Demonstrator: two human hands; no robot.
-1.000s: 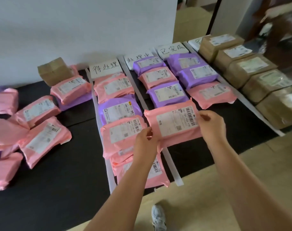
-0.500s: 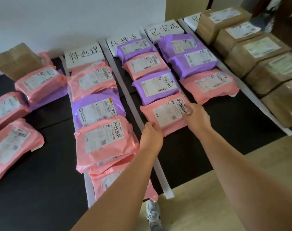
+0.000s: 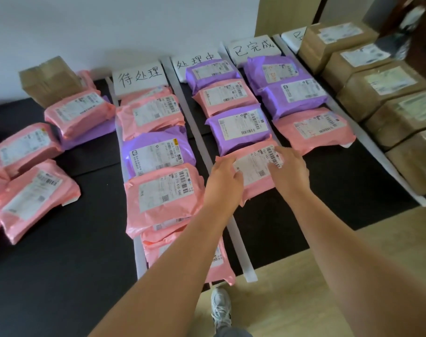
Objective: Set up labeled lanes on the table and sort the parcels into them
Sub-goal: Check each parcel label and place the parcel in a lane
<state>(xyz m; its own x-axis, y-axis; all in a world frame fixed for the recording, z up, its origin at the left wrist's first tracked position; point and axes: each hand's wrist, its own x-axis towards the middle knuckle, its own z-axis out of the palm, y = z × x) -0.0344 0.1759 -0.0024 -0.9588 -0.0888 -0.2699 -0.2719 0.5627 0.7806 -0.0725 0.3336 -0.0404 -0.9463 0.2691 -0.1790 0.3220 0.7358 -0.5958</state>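
Pink plastic mailer parcel (image 3: 252, 177) with a white shipping label is lying on the black table (image 3: 328, 190), nearest item in the lane under the white handwritten paper sign (image 3: 195, 62) reading 处理中. It's sitting just beside a purple plastic mailer (image 3: 238, 130) and right of the white strip divider (image 3: 202, 147). On it, left hand (image 3: 225, 177) is gripping the left edge with fingers curled over, and right hand (image 3: 288, 169) is pressing the label's right end with fingers laid fairly straight.

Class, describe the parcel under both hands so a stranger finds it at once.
Find the lane below the second white sign from the left. Nearest in it, after a purple parcel, lies the pink parcel. Only it has the left hand and right hand on it.
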